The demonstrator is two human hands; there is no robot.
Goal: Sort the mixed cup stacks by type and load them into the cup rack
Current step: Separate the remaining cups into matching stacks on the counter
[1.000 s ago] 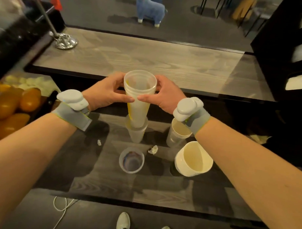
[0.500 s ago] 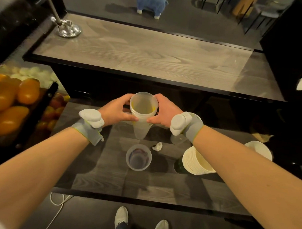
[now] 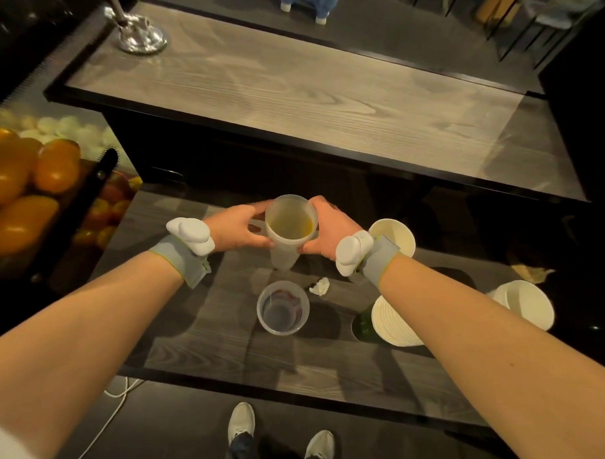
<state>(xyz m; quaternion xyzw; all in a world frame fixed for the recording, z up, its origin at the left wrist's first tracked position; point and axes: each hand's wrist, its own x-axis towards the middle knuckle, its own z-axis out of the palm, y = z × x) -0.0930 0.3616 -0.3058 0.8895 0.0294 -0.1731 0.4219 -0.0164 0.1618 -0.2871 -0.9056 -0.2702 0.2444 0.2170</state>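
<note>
**Operator:** Report the state of both grips.

**Inspector:** The left grip (image 3: 239, 227) and the right grip (image 3: 328, 230) both grasp the clear cup stack (image 3: 291, 225). They hold opposite sides just below the rim, with fingers curled round the wall. Each wrist carries a grey wristband (image 3: 176, 259) with a white module on it.

**Operator:** Where is the clear cup stack?

**Inspector:** It is upright between the two grips, over the far middle of the lower worktop (image 3: 188, 328). The top cup shows a yellow tint inside. The lower end tapers toward the surface; I cannot tell whether it touches.

**Operator:** List the other cups.

**Inspector:**
- A single clear cup (image 3: 283, 307) stands mouth up, nearer than the held stack and apart from it.
- A crumpled paper scrap (image 3: 319, 285) lies between the two, slightly right.
- A tilted paper cup stack (image 3: 394, 321) sits near right, beside a dark round opening (image 3: 359, 325).
- A second paper cup (image 3: 393, 234) is just beyond the right wrist.
- A third paper cup stack (image 3: 525, 304) stands at the right edge.

**Operator:** And the surroundings?

**Inspector:** An upper worktop (image 3: 299, 92) lies beyond, with a chrome base (image 3: 140, 34) at its far left. Oranges (image 3: 21, 185) are piled at the left.
</note>
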